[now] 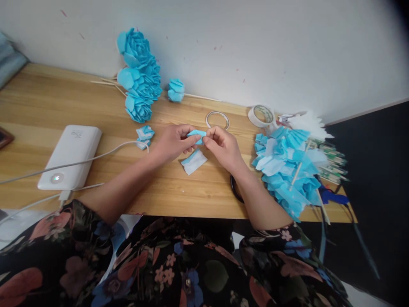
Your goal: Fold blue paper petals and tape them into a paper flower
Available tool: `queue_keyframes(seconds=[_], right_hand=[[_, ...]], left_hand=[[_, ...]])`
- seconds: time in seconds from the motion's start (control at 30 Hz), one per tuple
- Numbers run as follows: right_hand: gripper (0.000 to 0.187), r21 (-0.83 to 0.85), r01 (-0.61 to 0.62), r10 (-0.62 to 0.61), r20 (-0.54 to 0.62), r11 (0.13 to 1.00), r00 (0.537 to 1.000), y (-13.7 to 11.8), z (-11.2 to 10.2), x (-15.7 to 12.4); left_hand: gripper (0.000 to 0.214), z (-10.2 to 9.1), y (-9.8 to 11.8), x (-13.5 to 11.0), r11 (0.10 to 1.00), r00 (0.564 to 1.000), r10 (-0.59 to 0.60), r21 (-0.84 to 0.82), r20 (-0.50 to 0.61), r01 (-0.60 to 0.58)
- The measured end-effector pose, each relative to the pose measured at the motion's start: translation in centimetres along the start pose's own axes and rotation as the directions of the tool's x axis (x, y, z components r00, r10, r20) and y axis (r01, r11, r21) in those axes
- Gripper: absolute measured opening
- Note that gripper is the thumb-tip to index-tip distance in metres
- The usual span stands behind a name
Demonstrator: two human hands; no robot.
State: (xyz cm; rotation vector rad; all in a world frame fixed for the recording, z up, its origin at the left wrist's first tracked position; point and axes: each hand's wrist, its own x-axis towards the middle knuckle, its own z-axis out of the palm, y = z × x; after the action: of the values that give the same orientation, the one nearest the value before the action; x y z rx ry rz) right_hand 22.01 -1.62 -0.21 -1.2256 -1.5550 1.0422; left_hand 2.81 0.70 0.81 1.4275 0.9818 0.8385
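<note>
Between my two hands is a small piece of blue paper [197,135], held just above the table. My left hand [175,140] pinches its left end, and my right hand [222,147] grips its right end with thumb and fingers. Part of the paper is hidden by the fingertips. Below them on the wood lies another blue and white paper piece [194,162]. To the left of my left hand rest some folded blue paper pieces [145,136].
Blue paper flowers [140,76] on sticks lie by the wall, with a single paper flower [176,90] beside them. Tape rolls [261,116] stand behind my right hand. Blue paper petals [284,166] are heaped at right. A white power bank [70,155] with cables lies left.
</note>
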Motion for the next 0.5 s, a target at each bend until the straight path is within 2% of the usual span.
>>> queue_keyframes(seconds=[0.17, 0.27, 0.5], right_hand=[[0.015, 0.054, 0.021, -0.019, -0.032, 0.998, 0.999, 0.16, -0.23, 0.04], [0.021, 0.087, 0.036, -0.031, -0.061, 0.996, 0.998, -0.02, -0.31, 0.00], [0.032, 0.016, 0.045, -0.044, -0.076, 0.999, 0.996, -0.32, -0.28, -0.17]], left_hand=[[0.020, -0.26, 0.01, 0.06, 1.000, 1.000, 0.012, -0.022, -0.024, -0.012], [0.020, -0.40, 0.01, 0.13, 0.998, 0.999, 0.027, -0.052, -0.035, -0.029], [0.022, -0.24, -0.06, 0.05, 0.997, 0.999, 0.039, -0.066, -0.031, -0.041]])
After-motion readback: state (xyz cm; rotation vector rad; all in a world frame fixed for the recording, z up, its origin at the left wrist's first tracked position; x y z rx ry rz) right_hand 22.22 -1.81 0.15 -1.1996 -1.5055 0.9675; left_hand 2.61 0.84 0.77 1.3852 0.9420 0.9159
